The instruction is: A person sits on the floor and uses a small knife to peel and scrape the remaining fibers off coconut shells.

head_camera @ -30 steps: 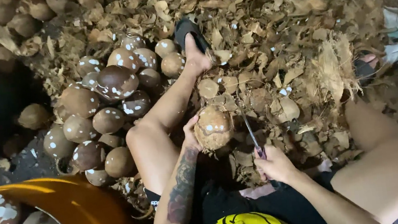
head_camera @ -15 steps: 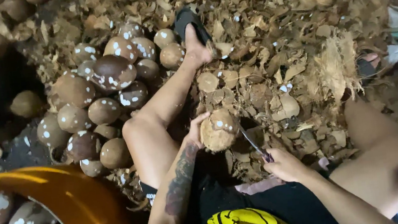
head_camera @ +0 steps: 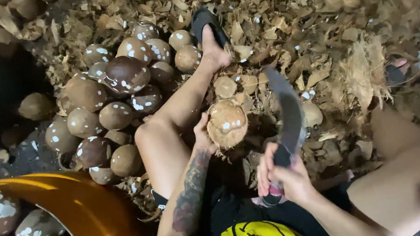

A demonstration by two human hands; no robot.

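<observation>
Fingers [head_camera: 202,135] cup coconut [head_camera: 227,124]; right hand [head_camera: 281,176] lifts knife [head_camera: 287,114].

A coconut-husking yard: heaped peeled coconuts [head_camera: 111,93] on husk litter [head_camera: 316,25].

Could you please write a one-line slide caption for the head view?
Seated person's left hand steadies a coconut while right hand raises a knife.

The ground [head_camera: 314,9] is strewn with dry husk scraps [head_camera: 364,69] and piled brown coconuts [head_camera: 112,103].
</observation>
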